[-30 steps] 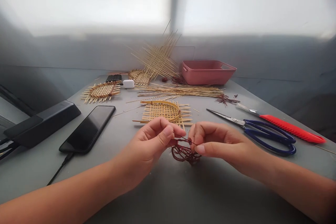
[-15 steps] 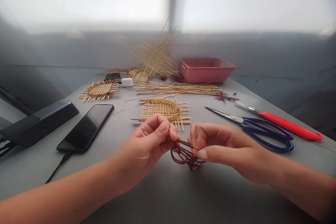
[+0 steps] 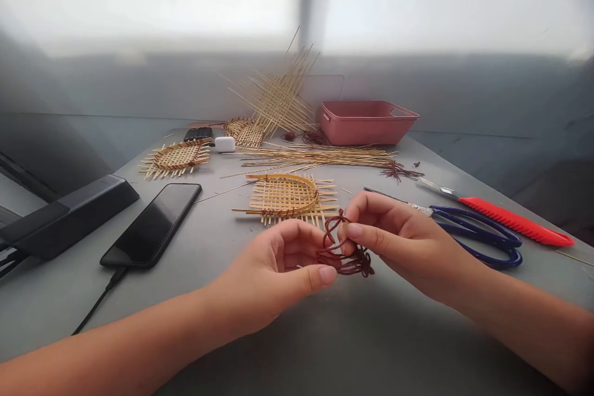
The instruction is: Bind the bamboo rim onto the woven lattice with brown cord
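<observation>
A tangled bundle of dark red cord [image 3: 355, 263] hangs between my two hands, above the near part of the table. My right hand [image 3: 401, 238] pinches a loop of it between thumb and fingertips. The fingers of my left hand [image 3: 283, 272] curl behind the bundle's left side, and the thumb lies along its lower edge; part of the cord is hidden by these fingers. Just beyond the hands lies a square woven bamboo mat [image 3: 283, 198] with a curved strip tied onto it by dark cord.
Blue-handled scissors [image 3: 477, 235] and a red-handled knife [image 3: 515, 219] lie right. A phone [image 3: 153, 223] with a cable and a black device [image 3: 69, 213] lie left. Farther back are bamboo strips [image 3: 320, 156], woven pieces [image 3: 180, 156], a white case [image 3: 225, 144] and a pink bin [image 3: 370, 127].
My right hand has risen slightly, lifting a loop of cord. My left hand has turned, its thumb lowering away from the fingertips. The cord bundle has shifted right and up.
</observation>
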A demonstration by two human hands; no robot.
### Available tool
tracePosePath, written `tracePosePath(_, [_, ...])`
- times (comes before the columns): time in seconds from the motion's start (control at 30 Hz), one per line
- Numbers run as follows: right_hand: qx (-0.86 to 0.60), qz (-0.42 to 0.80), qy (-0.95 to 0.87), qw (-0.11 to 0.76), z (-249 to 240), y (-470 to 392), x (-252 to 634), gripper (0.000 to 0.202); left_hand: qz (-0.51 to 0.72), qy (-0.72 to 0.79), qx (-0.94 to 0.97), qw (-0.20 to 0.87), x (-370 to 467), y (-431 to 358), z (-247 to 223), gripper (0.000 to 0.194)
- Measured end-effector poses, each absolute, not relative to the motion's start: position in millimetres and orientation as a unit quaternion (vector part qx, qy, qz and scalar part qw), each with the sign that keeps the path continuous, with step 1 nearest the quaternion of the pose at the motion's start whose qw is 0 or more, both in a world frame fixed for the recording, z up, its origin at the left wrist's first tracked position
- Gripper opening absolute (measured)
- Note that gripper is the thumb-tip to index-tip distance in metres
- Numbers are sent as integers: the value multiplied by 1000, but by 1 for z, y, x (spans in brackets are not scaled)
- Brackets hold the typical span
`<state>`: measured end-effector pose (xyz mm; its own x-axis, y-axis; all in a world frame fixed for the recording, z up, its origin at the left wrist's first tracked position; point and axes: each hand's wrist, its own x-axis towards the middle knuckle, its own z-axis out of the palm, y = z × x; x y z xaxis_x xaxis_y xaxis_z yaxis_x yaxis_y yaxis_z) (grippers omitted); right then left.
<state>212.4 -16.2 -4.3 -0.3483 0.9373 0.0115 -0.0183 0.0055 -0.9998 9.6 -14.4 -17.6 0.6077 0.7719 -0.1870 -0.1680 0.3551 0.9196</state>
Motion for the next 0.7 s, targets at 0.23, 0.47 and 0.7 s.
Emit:
tracePosePath(0.23, [-403, 608, -525, 438, -2, -12, 214, 35, 377, 345, 441, 737, 7, -11, -18, 19])
tracePosePath(0.47, [-416, 620, -508, 428, -3, -11, 221, 31, 497, 289, 263, 775, 0, -2, -1, 14])
tracePosePath(0.7, [-438, 586, -504, 459, -1, -8, 221, 25, 343, 374, 410, 758, -1, -8, -5, 11])
